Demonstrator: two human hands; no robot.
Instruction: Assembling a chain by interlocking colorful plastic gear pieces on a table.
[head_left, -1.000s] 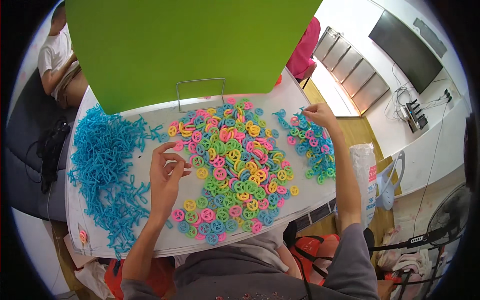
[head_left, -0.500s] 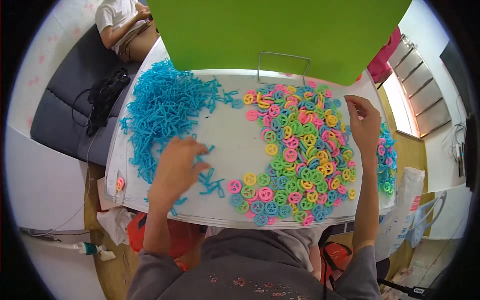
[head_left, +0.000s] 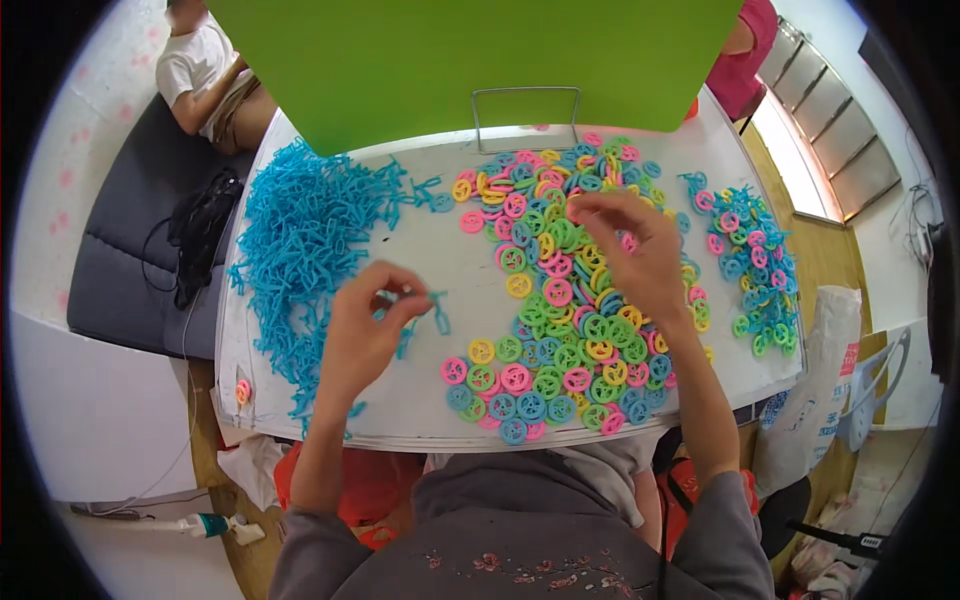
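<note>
**Blue stick pinched at left, wheels under the right hand**

Blue plastic sticks [head_left: 300, 240] heaped along the left part of the white table [head_left: 440, 400], spilling toward the near edge. Just right of that heap, left hand [head_left: 360, 330] raised over bare tabletop, thumb and fingers closed on one thin blue stick [head_left: 432, 305]; long axis roughly level, free end pointing right, toward the wheels. Open white surface below and right of that hand, room enough to swing the stick either way. Further right, mixed pile of small wheels [head_left: 560, 310] in pink, green, yellow and blue, reaching from the far middle down to the near edge. Right hand [head_left: 630, 250] hovering over the upper part of that pile, fingers curled down and drawn together; whether a wheel sits between them, cannot tell. Stick tip well apart from the right hand, with wheels between. At far right, separate cluster of blue pieces carrying wheels [head_left: 755, 265], close to the table's right edge. Green board [head_left: 480, 60] standing along the far side.
</note>
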